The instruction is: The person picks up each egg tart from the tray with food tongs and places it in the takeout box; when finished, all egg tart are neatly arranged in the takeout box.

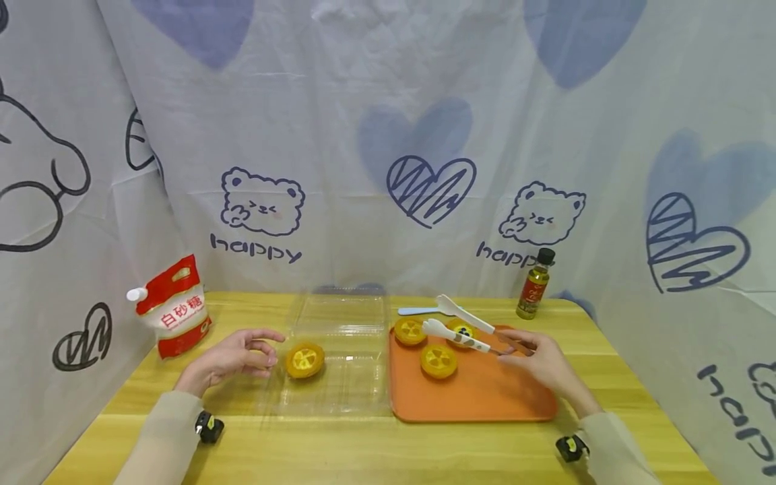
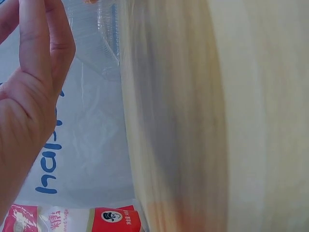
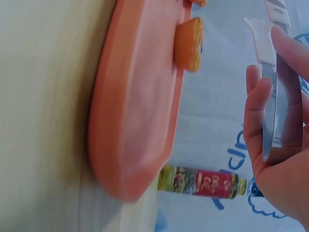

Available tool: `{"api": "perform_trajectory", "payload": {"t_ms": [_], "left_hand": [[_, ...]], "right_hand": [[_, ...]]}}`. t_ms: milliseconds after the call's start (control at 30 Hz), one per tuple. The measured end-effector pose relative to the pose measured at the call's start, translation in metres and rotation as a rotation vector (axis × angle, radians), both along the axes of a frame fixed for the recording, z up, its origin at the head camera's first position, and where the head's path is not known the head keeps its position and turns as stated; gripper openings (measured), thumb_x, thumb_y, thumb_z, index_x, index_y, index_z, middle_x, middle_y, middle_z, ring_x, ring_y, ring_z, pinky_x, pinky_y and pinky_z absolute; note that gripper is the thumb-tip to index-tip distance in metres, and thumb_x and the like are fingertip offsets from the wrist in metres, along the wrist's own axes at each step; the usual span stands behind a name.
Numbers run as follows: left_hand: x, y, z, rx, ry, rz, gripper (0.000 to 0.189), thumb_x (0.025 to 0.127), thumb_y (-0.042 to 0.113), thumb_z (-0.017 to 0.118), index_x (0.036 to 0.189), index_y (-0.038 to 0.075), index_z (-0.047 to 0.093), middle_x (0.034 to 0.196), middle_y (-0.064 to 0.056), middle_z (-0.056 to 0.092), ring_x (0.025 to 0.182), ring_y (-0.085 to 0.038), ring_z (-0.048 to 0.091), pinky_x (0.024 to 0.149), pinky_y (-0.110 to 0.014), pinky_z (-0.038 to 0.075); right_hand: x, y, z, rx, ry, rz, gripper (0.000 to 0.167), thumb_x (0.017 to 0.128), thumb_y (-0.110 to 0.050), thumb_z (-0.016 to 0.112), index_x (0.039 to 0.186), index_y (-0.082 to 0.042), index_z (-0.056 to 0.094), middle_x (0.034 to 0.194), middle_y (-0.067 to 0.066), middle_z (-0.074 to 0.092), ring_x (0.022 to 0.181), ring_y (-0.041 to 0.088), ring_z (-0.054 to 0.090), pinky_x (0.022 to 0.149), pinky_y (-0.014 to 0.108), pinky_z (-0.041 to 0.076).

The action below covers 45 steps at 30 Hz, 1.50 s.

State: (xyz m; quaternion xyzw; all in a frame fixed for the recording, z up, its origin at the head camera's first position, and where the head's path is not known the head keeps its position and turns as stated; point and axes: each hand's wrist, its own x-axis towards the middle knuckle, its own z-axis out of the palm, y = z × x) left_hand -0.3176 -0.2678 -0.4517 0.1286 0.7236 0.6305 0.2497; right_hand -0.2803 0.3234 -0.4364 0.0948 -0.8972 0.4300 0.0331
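My right hand (image 1: 539, 360) grips a pair of tongs (image 3: 282, 111) with white tips and metal arms, held over the orange tray (image 1: 485, 401). The tongs' tips are spread apart, with nothing between them. Three tarts lie toward the tray's left: a front tart (image 1: 439, 362), a back-left tart (image 1: 410, 331), and a dark-dotted tart (image 1: 462, 339) partly hidden by the tongs. Another tart (image 1: 305, 360) sits in the left part of a clear plastic box (image 1: 358, 387) with its lid raised. Beside that tart, my left hand (image 1: 233, 357) hovers with loosely bent fingers, holding nothing.
A red and white sugar pouch (image 1: 180, 310) with a white cap stands at the back left. An oil bottle (image 1: 533, 286) is at the back right. Behind the tray lies a light blue utensil (image 1: 415, 311). A patterned curtain (image 1: 364, 135) hangs behind the wooden table (image 1: 388, 451).
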Motion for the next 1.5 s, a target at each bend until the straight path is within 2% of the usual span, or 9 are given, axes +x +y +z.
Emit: {"api": "perform_trajectory", "payload": {"t_ms": [200, 267, 300, 467, 633, 833, 1033, 1300, 1500], "left_hand": [[0.001, 0.000, 0.002, 0.010, 0.003, -0.003, 0.065, 0.089, 0.001, 0.067, 0.142, -0.011, 0.032, 0.100, -0.008, 0.061, 0.089, -0.022, 0.065, 0.083, -0.039, 0.060], [0.001, 0.000, 0.004, 0.009, 0.002, -0.003, 0.065, 0.089, 0.001, 0.066, 0.142, -0.011, 0.032, 0.100, -0.008, 0.061, 0.089, -0.021, 0.065, 0.083, -0.038, 0.060], [0.002, -0.001, 0.005, 0.009, 0.001, -0.005, 0.064, 0.089, 0.001, 0.066, 0.142, -0.011, 0.031, 0.100, -0.008, 0.061, 0.089, -0.021, 0.065, 0.083, -0.038, 0.060], [0.004, -0.001, 0.006, 0.018, -0.004, -0.006, 0.062, 0.090, 0.001, 0.065, 0.141, -0.010, 0.033, 0.099, -0.009, 0.060, 0.088, -0.021, 0.066, 0.083, -0.037, 0.060], [0.005, -0.003, 0.004, 0.021, -0.008, 0.000, 0.062, 0.089, 0.001, 0.066, 0.141, -0.011, 0.034, 0.099, -0.009, 0.060, 0.088, -0.021, 0.066, 0.082, -0.037, 0.061], [0.004, -0.003, 0.002, 0.019, -0.010, 0.011, 0.063, 0.089, 0.001, 0.066, 0.141, -0.010, 0.033, 0.098, -0.008, 0.060, 0.087, -0.021, 0.066, 0.081, -0.037, 0.061], [0.005, -0.004, 0.000, 0.021, -0.008, 0.010, 0.062, 0.089, 0.001, 0.066, 0.141, -0.011, 0.033, 0.098, -0.008, 0.060, 0.087, -0.021, 0.066, 0.082, -0.037, 0.061], [0.001, -0.001, 0.003, 0.002, -0.002, 0.020, 0.064, 0.088, 0.002, 0.068, 0.142, -0.010, 0.034, 0.097, -0.008, 0.059, 0.084, -0.020, 0.065, 0.080, -0.036, 0.061], [0.000, -0.001, 0.002, 0.009, 0.002, 0.011, 0.064, 0.089, 0.002, 0.068, 0.142, -0.010, 0.034, 0.097, -0.008, 0.060, 0.084, -0.020, 0.066, 0.081, -0.037, 0.061]], "right_hand": [[0.001, 0.011, -0.003, 0.083, 0.042, -0.074, 0.054, 0.084, -0.029, 0.078, 0.131, -0.009, 0.063, 0.113, 0.013, 0.072, 0.109, 0.032, 0.065, 0.096, 0.046, 0.052], [0.000, 0.013, -0.004, 0.118, 0.049, -0.099, 0.054, 0.084, -0.029, 0.078, 0.132, -0.009, 0.063, 0.109, 0.011, 0.072, 0.116, 0.038, 0.061, 0.099, 0.051, 0.050], [0.000, 0.014, -0.004, 0.135, 0.046, -0.112, 0.054, 0.085, -0.029, 0.077, 0.132, -0.008, 0.062, 0.107, 0.011, 0.073, 0.119, 0.039, 0.059, 0.097, 0.050, 0.050], [0.000, 0.018, -0.005, 0.193, 0.004, -0.148, 0.056, 0.085, -0.029, 0.077, 0.133, -0.005, 0.061, 0.121, 0.018, 0.067, 0.121, 0.042, 0.055, 0.089, 0.044, 0.051], [0.002, 0.022, -0.007, 0.216, -0.050, -0.155, 0.061, 0.085, -0.034, 0.077, 0.135, -0.005, 0.058, 0.132, 0.022, 0.060, 0.124, 0.046, 0.052, 0.091, 0.047, 0.052], [0.003, 0.025, -0.009, 0.212, -0.082, -0.127, 0.061, 0.086, -0.035, 0.076, 0.135, -0.003, 0.058, 0.134, 0.022, 0.059, 0.123, 0.046, 0.052, 0.095, 0.054, 0.051], [0.002, 0.025, -0.010, 0.208, -0.109, -0.107, 0.062, 0.085, -0.035, 0.076, 0.134, -0.001, 0.059, 0.134, 0.022, 0.059, 0.123, 0.045, 0.052, 0.094, 0.052, 0.052], [-0.001, 0.029, -0.014, 0.237, -0.092, -0.094, 0.061, 0.083, -0.038, 0.077, 0.131, -0.003, 0.062, 0.132, 0.020, 0.061, 0.121, 0.042, 0.054, 0.093, 0.050, 0.051], [-0.002, 0.028, -0.019, 0.267, -0.071, -0.106, 0.055, 0.082, -0.036, 0.079, 0.128, -0.008, 0.066, 0.128, 0.020, 0.064, 0.111, 0.031, 0.061, 0.082, 0.035, 0.053]]}}
